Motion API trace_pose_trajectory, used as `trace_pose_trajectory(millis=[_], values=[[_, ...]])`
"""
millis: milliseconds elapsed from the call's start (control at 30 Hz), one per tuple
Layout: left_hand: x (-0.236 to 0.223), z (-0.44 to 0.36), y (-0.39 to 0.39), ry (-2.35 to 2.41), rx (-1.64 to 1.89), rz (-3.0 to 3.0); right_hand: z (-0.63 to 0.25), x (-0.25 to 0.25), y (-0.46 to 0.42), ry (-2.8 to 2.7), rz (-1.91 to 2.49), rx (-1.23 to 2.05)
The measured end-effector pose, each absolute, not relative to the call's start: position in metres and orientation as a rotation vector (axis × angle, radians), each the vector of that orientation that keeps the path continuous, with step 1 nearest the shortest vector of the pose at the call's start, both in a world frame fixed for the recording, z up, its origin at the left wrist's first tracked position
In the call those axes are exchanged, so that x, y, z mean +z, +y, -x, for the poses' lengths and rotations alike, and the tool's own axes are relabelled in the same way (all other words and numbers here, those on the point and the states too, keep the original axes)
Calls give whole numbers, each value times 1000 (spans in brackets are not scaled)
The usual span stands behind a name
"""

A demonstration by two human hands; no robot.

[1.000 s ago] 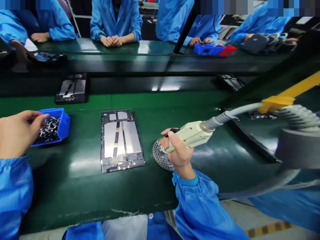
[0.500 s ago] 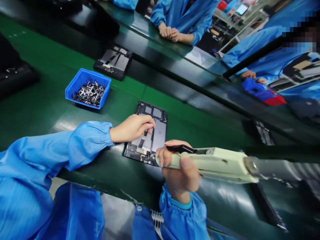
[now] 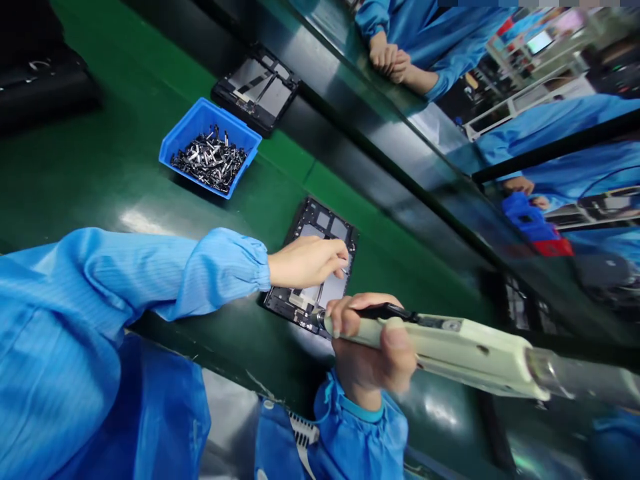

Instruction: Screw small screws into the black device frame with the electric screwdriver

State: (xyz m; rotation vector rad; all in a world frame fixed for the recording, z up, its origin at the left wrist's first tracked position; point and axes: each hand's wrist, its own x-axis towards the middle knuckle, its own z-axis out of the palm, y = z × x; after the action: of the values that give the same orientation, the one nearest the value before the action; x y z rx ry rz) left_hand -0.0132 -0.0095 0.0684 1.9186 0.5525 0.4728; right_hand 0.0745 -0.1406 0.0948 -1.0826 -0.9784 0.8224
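An opened tablet [image 3: 334, 288] with its inner parts showing lies tilted on the green bench in front of me. My left hand [image 3: 311, 261] is over its middle, palm down with the fingers curled together. Something small and shiny seems to show at those fingertips, too small to name. My right hand [image 3: 373, 343] is wrapped round a pale green electric screwdriver [image 3: 470, 353] with a black lever. The screwdriver's tip is at the tablet's near end, by the small circuit parts; the screw point itself is hidden.
A blue bin [image 3: 173, 150] of small black and silver parts stands up left of the tablet. Behind it lies a second opened tablet [image 3: 273, 93]. A dark belt [image 3: 380, 173] runs along the bench's far side. Across it are co-workers' clasped hands [image 3: 390, 60] and a blue and red bin [image 3: 530, 220].
The view has shifted, so the bench things sit differently in the picture. My left hand stays curled over the tablet, and the screwdriver's tip remains at its near end.
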Motion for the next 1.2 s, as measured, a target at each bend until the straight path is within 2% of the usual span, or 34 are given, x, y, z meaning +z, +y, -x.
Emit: trace_pose_trajectory(millis=[200,400,567,800,1200], values=[[53,-6,-19,510,317,-1906,-75,92,-138,-944,1074,802],[43,-4,-19,530,328,-2013,-78,102,-147,-919,1004,810],[43,-1,-17,496,348,-1983,-118,114,-163,-898,1015,551],[40,3,-11,440,530,-2030,-175,86,-173,-657,1118,369],[53,9,-11,530,458,-1671,-170,68,-155,-532,1105,370]])
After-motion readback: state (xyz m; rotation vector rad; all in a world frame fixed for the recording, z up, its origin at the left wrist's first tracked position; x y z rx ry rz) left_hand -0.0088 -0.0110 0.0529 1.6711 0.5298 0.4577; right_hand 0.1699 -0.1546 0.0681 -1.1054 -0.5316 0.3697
